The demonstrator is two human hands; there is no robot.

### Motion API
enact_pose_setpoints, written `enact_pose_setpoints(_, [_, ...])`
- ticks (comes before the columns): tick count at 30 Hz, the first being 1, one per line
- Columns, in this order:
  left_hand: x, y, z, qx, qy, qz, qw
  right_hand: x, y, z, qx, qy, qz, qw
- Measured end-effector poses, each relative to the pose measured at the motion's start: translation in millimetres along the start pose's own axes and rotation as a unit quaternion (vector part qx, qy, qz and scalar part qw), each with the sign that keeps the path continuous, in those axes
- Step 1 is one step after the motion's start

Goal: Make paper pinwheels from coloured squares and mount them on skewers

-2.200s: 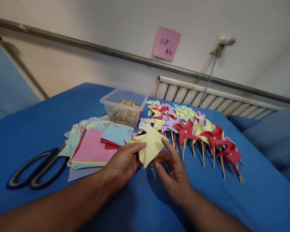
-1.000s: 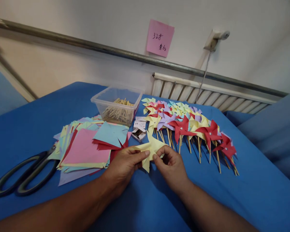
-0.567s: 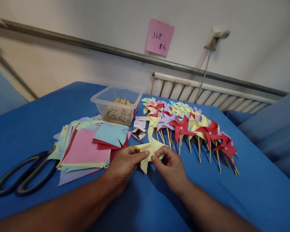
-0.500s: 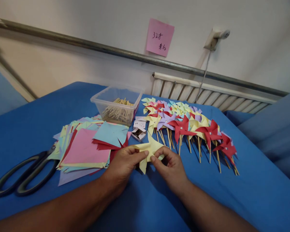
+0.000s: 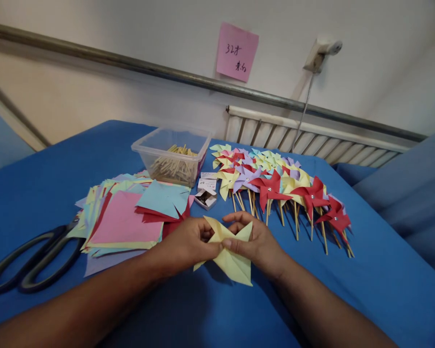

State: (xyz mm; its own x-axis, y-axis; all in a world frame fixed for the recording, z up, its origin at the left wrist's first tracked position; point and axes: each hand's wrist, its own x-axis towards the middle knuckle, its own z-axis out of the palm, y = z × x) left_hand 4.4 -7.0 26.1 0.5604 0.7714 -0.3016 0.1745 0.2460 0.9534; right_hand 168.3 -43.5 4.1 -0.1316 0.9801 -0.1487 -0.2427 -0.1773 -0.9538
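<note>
A pale yellow paper pinwheel (image 5: 235, 263) is held between both hands above the blue cloth, its pointed vanes spreading out around the middle. My left hand (image 5: 190, 244) grips it from the left, thumb pressed near the centre. From the other side my right hand (image 5: 259, 244) pinches it, with the thumb beside the left thumb and fingers behind the paper. No stick shows on this pinwheel. Just beyond the hands lies a small open white box (image 5: 206, 198) with small dark pieces in it. Finished pinwheels on sticks, such as a red pinwheel (image 5: 270, 189), lie to the right.
Left of the hands is a stack of coloured paper squares (image 5: 119, 222), with slit blue paper (image 5: 163, 198) on top. Black-handled scissors (image 5: 39, 256) lie farther left. Behind stands a clear plastic tub (image 5: 141, 151) of thin sticks (image 5: 176, 162). A radiator (image 5: 268, 133) is at the wall.
The yellow pinwheel has been turned in my hands, and one broad vane now points down toward me. Both thumbs have come together at its centre. The view has shifted slightly.
</note>
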Motion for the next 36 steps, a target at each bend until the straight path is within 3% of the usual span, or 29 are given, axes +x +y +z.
enact_pose_setpoints(2, [1,-1,0.3,0.019,0.004,0.011,1.000,0,2,3,-0.009,0.007,-0.006,1.000])
enact_pose_setpoints(5, [2,-1,2.4,0.010,0.073,0.025,0.997,2,8,7,-0.001,0.060,-0.036,0.998])
enact_pose_setpoints(8, [2,-3,6.4,-0.076,0.121,-0.001,0.990,4,14,12,0.029,0.123,-0.072,0.989])
enact_pose_setpoints(12, [0,-10,13.7,-0.255,0.030,-0.033,0.966,3,15,18,0.069,0.158,-0.110,0.979])
enact_pose_setpoints(15, [-2,-14,18.2,-0.318,0.002,-0.033,0.948,3,17,21,0.109,0.161,-0.111,0.975])
enact_pose_setpoints(20, [-5,-15,22.3,-0.366,0.032,-0.045,0.929,2,21,20,0.156,0.153,-0.099,0.971])
enact_pose_setpoints(26, [-8,-11,27.4,-0.372,0.048,-0.057,0.925,1,20,23,0.137,0.164,-0.114,0.970])
enact_pose_setpoints(36, [-3,-5,22.1,-0.359,0.097,-0.051,0.927,1,21,22,0.087,0.126,-0.120,0.981])
